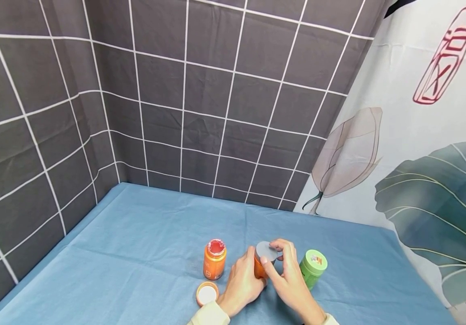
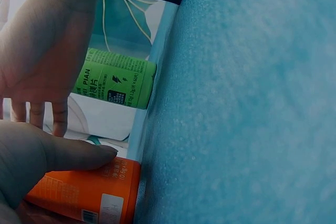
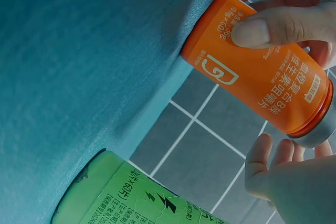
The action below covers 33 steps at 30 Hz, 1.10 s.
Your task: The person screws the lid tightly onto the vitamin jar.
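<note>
An orange supplement bottle [image 1: 259, 271] with a grey lid [image 1: 266, 250] stands on the blue cloth. My left hand [image 1: 243, 280] grips its body, the thumb lying across the printed label in the right wrist view. With thumb and fingers at the lid's rim, my right hand [image 1: 290, 282] pinches the grey lid from above. To the left stands a second orange bottle [image 1: 214, 264], its mouth uncovered and showing red inside. In front of that one lies an orange cap [image 1: 207, 293], white inner side up. Right of my hands is a green bottle [image 1: 313, 267] with its lid on.
The table under the blue cloth [image 1: 143, 253] runs back to a dark curtain [image 1: 208, 90] with white grid lines. On the right hangs a white curtain [image 1: 399, 113] with leaf prints. The green bottle stands close beside my right hand.
</note>
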Each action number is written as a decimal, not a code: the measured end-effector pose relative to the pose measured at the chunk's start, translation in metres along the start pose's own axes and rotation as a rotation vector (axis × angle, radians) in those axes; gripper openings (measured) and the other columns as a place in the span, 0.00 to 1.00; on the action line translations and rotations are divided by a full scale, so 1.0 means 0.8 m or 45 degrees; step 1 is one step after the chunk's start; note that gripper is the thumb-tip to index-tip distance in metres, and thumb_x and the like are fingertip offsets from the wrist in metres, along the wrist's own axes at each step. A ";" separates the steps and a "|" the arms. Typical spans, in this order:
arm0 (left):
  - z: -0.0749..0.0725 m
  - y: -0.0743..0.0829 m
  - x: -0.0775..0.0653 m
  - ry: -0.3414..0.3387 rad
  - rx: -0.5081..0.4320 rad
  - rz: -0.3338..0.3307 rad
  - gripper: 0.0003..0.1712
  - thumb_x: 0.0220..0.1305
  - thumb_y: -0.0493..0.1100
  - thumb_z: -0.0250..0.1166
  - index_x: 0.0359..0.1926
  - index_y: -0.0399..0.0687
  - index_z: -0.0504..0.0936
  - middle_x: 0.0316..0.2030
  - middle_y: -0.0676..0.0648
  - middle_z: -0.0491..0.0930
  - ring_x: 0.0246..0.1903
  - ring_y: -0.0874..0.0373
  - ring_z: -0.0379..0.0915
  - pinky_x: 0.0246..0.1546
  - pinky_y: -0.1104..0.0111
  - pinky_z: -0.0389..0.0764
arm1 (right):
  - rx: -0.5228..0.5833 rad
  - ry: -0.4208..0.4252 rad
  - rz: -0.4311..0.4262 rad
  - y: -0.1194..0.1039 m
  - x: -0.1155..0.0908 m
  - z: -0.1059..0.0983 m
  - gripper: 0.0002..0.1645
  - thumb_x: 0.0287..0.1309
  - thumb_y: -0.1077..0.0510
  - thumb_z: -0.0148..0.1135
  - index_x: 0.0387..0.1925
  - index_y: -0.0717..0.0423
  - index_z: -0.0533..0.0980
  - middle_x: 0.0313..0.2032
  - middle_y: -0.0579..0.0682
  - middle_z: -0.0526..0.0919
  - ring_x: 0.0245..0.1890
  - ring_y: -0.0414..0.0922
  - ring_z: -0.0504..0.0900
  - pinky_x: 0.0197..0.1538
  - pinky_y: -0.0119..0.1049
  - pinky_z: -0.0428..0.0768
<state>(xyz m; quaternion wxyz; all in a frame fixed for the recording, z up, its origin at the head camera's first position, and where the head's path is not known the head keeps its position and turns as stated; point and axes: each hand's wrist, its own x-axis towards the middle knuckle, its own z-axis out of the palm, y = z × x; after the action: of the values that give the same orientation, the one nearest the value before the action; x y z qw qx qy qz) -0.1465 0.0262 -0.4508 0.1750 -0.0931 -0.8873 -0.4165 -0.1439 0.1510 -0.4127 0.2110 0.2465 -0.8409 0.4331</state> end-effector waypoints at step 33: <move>-0.001 0.000 0.002 -0.048 -0.025 -0.024 0.27 0.36 0.37 0.71 0.39 0.51 0.69 0.28 0.55 0.73 0.23 0.61 0.69 0.24 0.69 0.70 | 0.039 -0.056 0.079 0.026 -0.005 0.004 0.27 0.61 0.56 0.56 0.60 0.46 0.60 0.60 0.46 0.64 0.58 0.39 0.59 0.55 0.32 0.56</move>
<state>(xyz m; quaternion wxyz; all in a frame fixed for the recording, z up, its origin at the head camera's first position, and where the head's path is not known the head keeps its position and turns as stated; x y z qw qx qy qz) -0.1474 0.0254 -0.4499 0.1534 -0.0944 -0.8871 -0.4249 -0.1537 0.1595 -0.4296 0.1753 0.2330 -0.8458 0.4467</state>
